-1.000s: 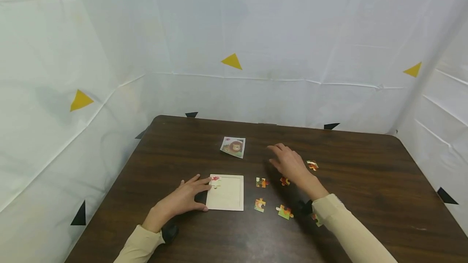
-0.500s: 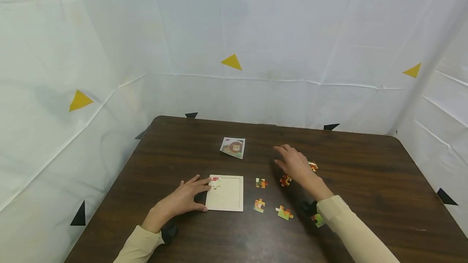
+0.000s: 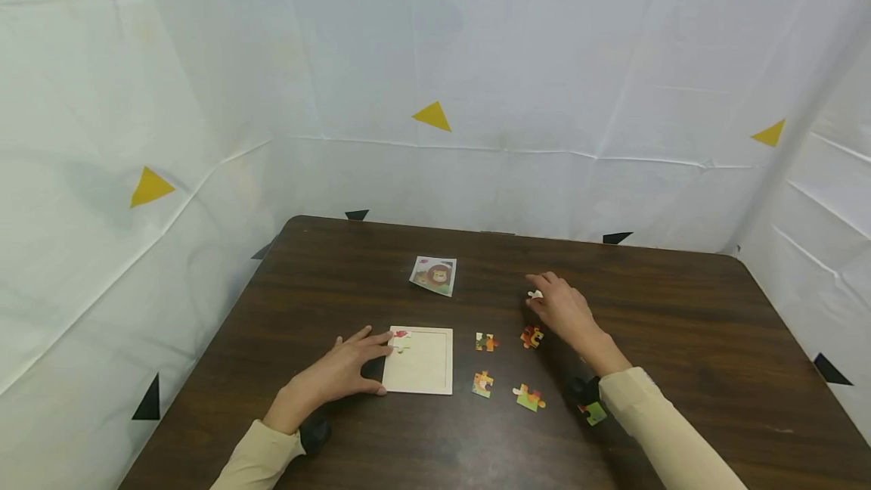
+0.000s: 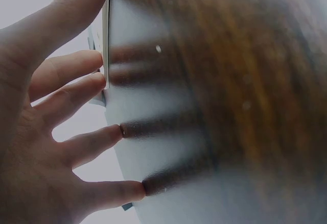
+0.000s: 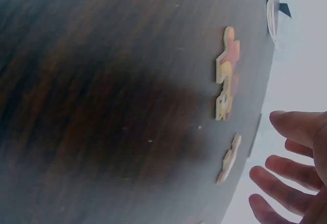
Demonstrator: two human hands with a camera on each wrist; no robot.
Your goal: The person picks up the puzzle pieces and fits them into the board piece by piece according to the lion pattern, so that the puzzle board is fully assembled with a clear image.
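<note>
Hovering over the tabletop (image 3: 327, 271), the right hand (image 3: 563, 312) spreads empty fingers by a partly hidden puzzle piece (image 3: 534, 294) — the left hand (image 3: 340, 370), fingers splayed wide, touches the square tray (image 3: 422, 366) holding a corner piece (image 3: 403, 341).

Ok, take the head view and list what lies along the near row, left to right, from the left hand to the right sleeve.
Left hand → square board → pale-and-orange puzzle piece → green-and-orange puzzle piece → mostly green puzzle piece → right sleeve.
</note>
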